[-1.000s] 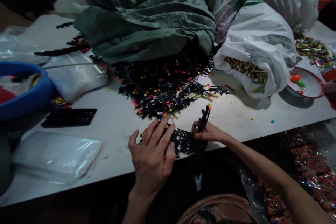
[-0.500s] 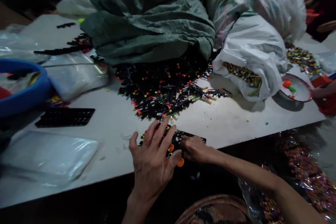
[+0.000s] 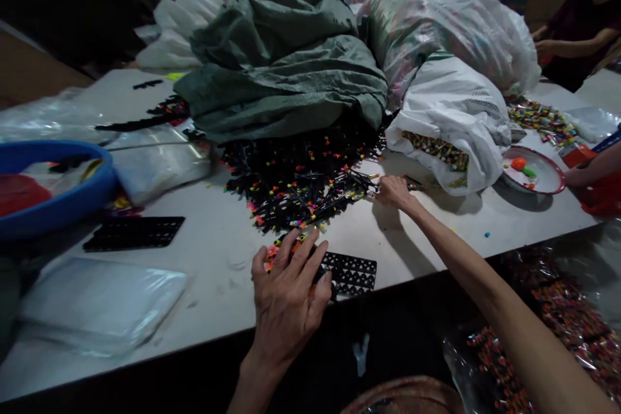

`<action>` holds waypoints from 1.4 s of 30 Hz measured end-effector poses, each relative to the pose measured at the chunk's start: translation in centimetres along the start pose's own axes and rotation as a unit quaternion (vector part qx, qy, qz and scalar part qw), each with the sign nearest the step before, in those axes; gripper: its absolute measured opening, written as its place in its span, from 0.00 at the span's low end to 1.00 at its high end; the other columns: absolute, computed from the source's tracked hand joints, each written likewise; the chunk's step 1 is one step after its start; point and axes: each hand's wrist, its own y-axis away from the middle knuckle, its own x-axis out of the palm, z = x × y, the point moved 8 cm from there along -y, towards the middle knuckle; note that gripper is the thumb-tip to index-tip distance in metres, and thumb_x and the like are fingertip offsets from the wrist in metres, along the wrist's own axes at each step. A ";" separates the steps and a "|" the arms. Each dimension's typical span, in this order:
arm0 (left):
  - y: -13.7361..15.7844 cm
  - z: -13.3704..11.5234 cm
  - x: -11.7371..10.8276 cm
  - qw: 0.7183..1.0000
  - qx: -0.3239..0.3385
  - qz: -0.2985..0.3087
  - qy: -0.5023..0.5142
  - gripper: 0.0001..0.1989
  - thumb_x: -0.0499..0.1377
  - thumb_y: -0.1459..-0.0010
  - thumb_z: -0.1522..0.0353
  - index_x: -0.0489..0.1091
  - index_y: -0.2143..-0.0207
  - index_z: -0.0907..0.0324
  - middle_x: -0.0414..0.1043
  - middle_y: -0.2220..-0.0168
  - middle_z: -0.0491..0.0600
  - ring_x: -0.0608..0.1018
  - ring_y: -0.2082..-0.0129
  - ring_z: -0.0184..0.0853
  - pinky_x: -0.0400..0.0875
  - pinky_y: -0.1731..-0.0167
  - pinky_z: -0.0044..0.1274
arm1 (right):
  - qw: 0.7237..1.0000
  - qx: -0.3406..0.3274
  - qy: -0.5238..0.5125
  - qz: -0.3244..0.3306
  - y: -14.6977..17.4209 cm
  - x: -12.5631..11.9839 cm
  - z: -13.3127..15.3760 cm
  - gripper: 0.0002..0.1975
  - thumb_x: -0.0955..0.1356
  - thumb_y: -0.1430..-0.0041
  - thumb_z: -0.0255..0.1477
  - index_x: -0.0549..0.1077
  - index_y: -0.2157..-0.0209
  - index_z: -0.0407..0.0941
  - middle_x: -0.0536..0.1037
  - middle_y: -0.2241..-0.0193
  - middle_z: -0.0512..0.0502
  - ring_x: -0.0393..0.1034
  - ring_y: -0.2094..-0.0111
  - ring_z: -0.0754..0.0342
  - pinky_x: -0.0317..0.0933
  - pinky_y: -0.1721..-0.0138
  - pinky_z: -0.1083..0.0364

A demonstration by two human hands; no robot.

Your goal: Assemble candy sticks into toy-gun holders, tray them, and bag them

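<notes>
My left hand (image 3: 291, 294) lies with fingers spread over a black perforated plastic plate (image 3: 356, 273) and small bright-coloured pieces at the table's front edge. Its palm and fingers hide much of the plate's left part. My right hand (image 3: 394, 192) is at the right edge of a heap of black plastic parts with coloured tips (image 3: 301, 197). Its fingers are curled together among thin black parts; what they pinch is hidden.
A green sack (image 3: 291, 90) stands behind the heap. On the right are a white bag of small pieces (image 3: 451, 116) and a red-rimmed bowl (image 3: 548, 184). A blue basin (image 3: 53, 210), another black plate (image 3: 133, 234) and clear plastic bags (image 3: 101, 301) are left. A person (image 3: 579, 39) is at the far right.
My right hand has left the perforated plate and reached forward and right to the heap's edge, uncovering the plate's right part. My left hand stays over the plate. The view has tilted up slightly.
</notes>
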 end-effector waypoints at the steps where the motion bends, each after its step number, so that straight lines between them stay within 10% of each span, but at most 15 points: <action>1: 0.0 0.0 0.0 1.000 0.000 0.000 0.003 0.21 0.51 0.43 0.67 0.64 0.46 0.55 0.63 0.42 0.51 0.59 0.39 0.46 0.43 0.41 0.44 | 1.000 0.015 0.003 -0.013 0.4 -0.3 -0.5 0.14 0.63 0.42 0.27 0.70 0.56 0.37 0.72 0.55 0.31 0.68 0.54 0.43 0.58 0.59 0.53; 7: -0.1 0.1 0.0 0.999 -0.019 -0.004 0.026 0.20 0.51 0.43 0.67 0.66 0.47 0.56 0.64 0.43 0.51 0.59 0.39 0.46 0.43 0.41 0.44 | 0.984 0.052 -0.159 -0.065 4.2 -1.3 -2.0 0.08 0.62 0.44 0.23 0.69 0.63 0.39 0.73 0.63 0.38 0.69 0.64 0.50 0.58 0.66 0.56; 14: -0.3 0.0 0.1 1.000 -0.007 0.021 0.017 0.23 0.49 0.42 0.68 0.62 0.43 0.57 0.63 0.42 0.52 0.58 0.39 0.46 0.43 0.41 0.44 | 0.828 -0.129 -0.526 0.145 8.7 6.0 10.0 0.08 0.70 0.53 0.28 0.67 0.72 0.41 0.68 0.78 0.53 0.60 0.77 0.61 0.55 0.75 0.61; 25: -0.3 0.4 0.6 0.999 -0.020 0.030 0.011 0.28 0.51 0.42 0.67 0.53 0.38 0.52 0.60 0.40 0.50 0.59 0.39 0.46 0.42 0.41 0.44 | 0.922 -0.320 -0.186 0.118 12.0 5.6 16.0 0.14 0.66 0.47 0.26 0.69 0.57 0.41 0.74 0.60 0.40 0.68 0.68 0.52 0.58 0.69 0.56; 33: -0.5 0.4 0.3 1.000 -0.018 0.022 0.013 0.24 0.50 0.40 0.67 0.59 0.41 0.51 0.61 0.40 0.49 0.59 0.39 0.45 0.44 0.42 0.44 | 0.993 0.002 -0.112 0.040 0.1 0.4 0.4 0.09 0.65 0.47 0.22 0.73 0.63 0.38 0.74 0.60 0.35 0.68 0.58 0.47 0.57 0.63 0.56; 38: -0.4 0.4 0.4 0.999 -0.020 0.021 0.019 0.24 0.51 0.41 0.67 0.59 0.41 0.51 0.62 0.41 0.49 0.59 0.39 0.45 0.43 0.41 0.43 | 0.967 -0.050 -0.246 0.046 2.3 2.2 2.9 0.11 0.66 0.50 0.24 0.70 0.61 0.40 0.74 0.69 0.47 0.67 0.68 0.55 0.56 0.70 0.60; 42: -0.4 0.5 0.3 0.999 -0.025 0.020 0.023 0.24 0.51 0.41 0.67 0.59 0.41 0.51 0.63 0.42 0.50 0.59 0.39 0.45 0.42 0.41 0.44 | 0.854 -0.148 -0.485 0.112 7.1 5.3 10.0 0.08 0.68 0.53 0.26 0.68 0.68 0.41 0.67 0.77 0.55 0.60 0.76 0.61 0.54 0.74 0.62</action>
